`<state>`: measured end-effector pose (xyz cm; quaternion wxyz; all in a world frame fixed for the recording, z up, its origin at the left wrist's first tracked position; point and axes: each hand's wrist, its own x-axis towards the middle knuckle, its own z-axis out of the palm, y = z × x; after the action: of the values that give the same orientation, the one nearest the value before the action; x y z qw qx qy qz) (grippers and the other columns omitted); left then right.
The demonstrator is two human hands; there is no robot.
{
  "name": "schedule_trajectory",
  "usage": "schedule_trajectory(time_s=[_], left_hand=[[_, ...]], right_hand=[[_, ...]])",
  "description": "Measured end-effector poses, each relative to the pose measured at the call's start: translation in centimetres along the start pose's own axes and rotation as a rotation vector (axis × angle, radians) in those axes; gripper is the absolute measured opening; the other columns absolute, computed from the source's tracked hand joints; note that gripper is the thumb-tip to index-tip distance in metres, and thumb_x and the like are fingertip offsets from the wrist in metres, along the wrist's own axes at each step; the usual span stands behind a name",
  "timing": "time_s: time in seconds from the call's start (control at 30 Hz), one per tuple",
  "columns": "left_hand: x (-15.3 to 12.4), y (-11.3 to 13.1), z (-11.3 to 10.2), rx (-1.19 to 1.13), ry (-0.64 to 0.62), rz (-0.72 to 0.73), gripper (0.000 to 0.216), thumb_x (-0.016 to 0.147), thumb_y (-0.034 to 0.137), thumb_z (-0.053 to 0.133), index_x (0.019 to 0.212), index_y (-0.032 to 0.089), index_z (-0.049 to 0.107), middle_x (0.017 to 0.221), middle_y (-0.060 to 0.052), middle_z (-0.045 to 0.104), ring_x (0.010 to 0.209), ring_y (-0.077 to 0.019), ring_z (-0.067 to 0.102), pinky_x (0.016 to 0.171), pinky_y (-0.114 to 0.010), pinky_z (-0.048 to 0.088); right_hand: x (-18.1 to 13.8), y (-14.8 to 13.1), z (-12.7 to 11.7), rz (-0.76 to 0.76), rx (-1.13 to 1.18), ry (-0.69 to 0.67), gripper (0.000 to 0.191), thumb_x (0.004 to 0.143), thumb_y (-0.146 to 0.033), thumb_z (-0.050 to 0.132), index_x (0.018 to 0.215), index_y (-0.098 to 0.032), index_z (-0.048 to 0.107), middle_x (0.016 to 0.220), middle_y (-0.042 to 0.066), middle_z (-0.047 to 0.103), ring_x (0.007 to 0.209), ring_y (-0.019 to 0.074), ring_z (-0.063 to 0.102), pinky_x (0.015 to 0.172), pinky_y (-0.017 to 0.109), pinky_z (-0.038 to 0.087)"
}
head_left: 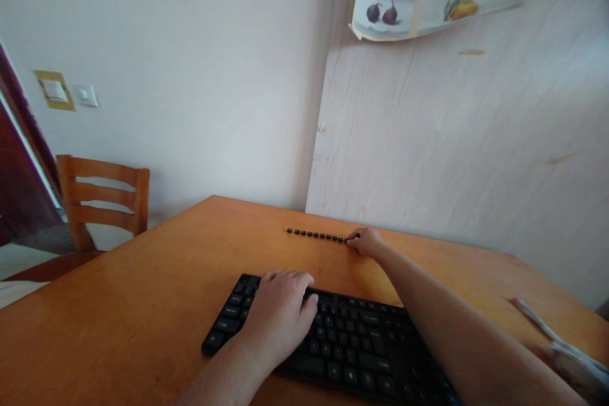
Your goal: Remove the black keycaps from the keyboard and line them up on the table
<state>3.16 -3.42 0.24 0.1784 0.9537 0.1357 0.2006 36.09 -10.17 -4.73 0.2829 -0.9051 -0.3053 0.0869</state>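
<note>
A black keyboard (352, 336) lies on the wooden table in front of me, angled slightly. My left hand (283, 311) rests over its left part, palm down, with the thumb apart from the fingers; the fingertips are partly out of sight at the keyboard's back edge. Farther off, small black keycaps (316, 235) stand in a row near the table's far side. At the right end of that row, my right hand (365, 242) pinches a black keycap (347, 240) between thumb and fingers, close to the tabletop. My right forearm passes over the keyboard's right part and hides some keys.
The orange-brown table (143, 304) reaches to the wall. A wooden chair (104, 196) stands beyond its left edge. At the right lies a thin, pale, brush-like item (547, 330), blurred. A sheet with painted fruit (394, 13) hangs above the table's back.
</note>
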Motion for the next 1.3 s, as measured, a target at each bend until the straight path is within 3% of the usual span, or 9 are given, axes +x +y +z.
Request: schedule_trajectory(time_s=[0.27, 0.33, 0.47, 0.7, 0.87, 0.97, 1.07, 1.17, 1.3], left_hand=[[0.0, -0.1, 0.1, 0.009, -0.002, 0.002, 0.016, 0.085, 0.026, 0.051, 0.095, 0.024, 0.064, 0.092, -0.003, 0.069, 0.093, -0.0223, 0.06, 0.088, -0.038, 0.038], [0.0, -0.1, 0.0, 0.013, -0.008, 0.003, 0.017, 0.085, 0.026, 0.05, 0.095, 0.024, 0.064, 0.092, -0.003, 0.069, 0.094, -0.0223, 0.06, 0.088, -0.039, 0.038], [0.0, 0.0, -0.1, 0.023, -0.02, -0.001, 0.017, 0.086, 0.026, 0.05, 0.095, 0.023, 0.064, 0.092, -0.004, 0.069, 0.094, -0.0223, 0.061, 0.089, -0.039, 0.039], [0.0, -0.1, 0.0, 0.046, -0.018, 0.023, 0.019, 0.086, 0.028, 0.049, 0.096, 0.023, 0.064, 0.094, -0.005, 0.069, 0.095, -0.0234, 0.061, 0.087, -0.039, 0.04], [0.1, -0.1, -0.1, 0.055, -0.042, 0.022, 0.021, 0.087, 0.029, 0.049, 0.097, 0.021, 0.065, 0.098, -0.007, 0.069, 0.097, -0.0238, 0.061, 0.088, -0.038, 0.041], [0.1, -0.1, -0.1, 0.056, -0.047, 0.023, 0.023, 0.087, 0.03, 0.049, 0.1, 0.021, 0.066, 0.1, -0.008, 0.069, 0.099, -0.0242, 0.061, 0.089, -0.039, 0.041], [0.1, -0.1, -0.1, 0.056, -0.058, 0.029, 0.024, 0.087, 0.031, 0.05, 0.1, 0.02, 0.066, 0.101, -0.008, 0.069, 0.098, -0.0245, 0.061, 0.089, -0.039, 0.041], [0.1, -0.2, 0.0, 0.064, -0.052, 0.039, 0.023, 0.086, 0.032, 0.05, 0.099, 0.021, 0.066, 0.101, -0.008, 0.069, 0.099, -0.025, 0.061, 0.088, -0.04, 0.041], [0.1, -0.4, 0.2, 0.084, -0.022, 0.065, 0.021, 0.086, 0.032, 0.05, 0.096, 0.022, 0.066, 0.098, -0.007, 0.069, 0.097, -0.025, 0.061, 0.086, -0.039, 0.041]], right_hand=[[-1.0, -0.7, -0.9, -0.006, 0.052, 0.078, 0.011, 0.071, -0.021, 0.068, 0.081, -0.015, 0.067, 0.058, -0.001, 0.058, 0.053, 0.0111, 0.053, 0.047, 0.019, 0.035], [-1.6, -1.1, -1.7, -0.011, 0.089, 0.103, 0.006, 0.073, -0.021, 0.065, 0.073, -0.015, 0.064, 0.058, 0.0, 0.057, 0.053, 0.0112, 0.051, 0.047, 0.019, 0.034], [-3.2, -2.2, -3.5, 0.001, 0.225, 0.154, 0.014, 0.081, -0.025, 0.052, 0.075, -0.015, 0.059, 0.063, 0.004, 0.057, 0.052, 0.0115, 0.051, 0.047, 0.02, 0.035], [-8.9, -3.9, -7.2, -0.078, 0.466, 0.167, 0.036, 0.09, -0.036, 0.036, 0.084, -0.012, 0.062, 0.079, 0.012, 0.062, 0.061, 0.0141, 0.056, 0.05, 0.022, 0.043], [-13.9, -4.7, -9.0, -0.126, 0.542, 0.165, 0.047, 0.09, -0.051, 0.041, 0.08, -0.011, 0.064, 0.057, 0.001, 0.046, 0.045, 0.0092, 0.038, 0.039, 0.021, 0.028], [-16.7, -5.5, -9.2, -0.159, 0.598, 0.075, 0.047, 0.09, -0.056, 0.044, 0.095, -0.013, 0.063, 0.062, 0.0, 0.05, 0.043, 0.0072, 0.038, 0.037, 0.019, 0.028], [-18.9, -6.2, -8.8, -0.171, 0.613, -0.006, 0.042, 0.09, -0.053, 0.047, 0.103, -0.015, 0.062, 0.077, 0.005, 0.06, 0.054, 0.0105, 0.056, 0.049, 0.021, 0.046], [-20.0, -6.3, -7.9, -0.154, 0.647, -0.064, 0.037, 0.087, -0.047, 0.053, 0.105, -0.017, 0.062, 0.083, 0.007, 0.063, 0.069, 0.0148, 0.064, 0.064, 0.026, 0.055], [-20.0, -5.9, -6.1, -0.178, 0.609, -0.09, 0.031, 0.081, -0.042, 0.062, 0.098, -0.017, 0.06, 0.075, 0.003, 0.064, 0.069, 0.0144, 0.064, 0.067, 0.027, 0.055]])
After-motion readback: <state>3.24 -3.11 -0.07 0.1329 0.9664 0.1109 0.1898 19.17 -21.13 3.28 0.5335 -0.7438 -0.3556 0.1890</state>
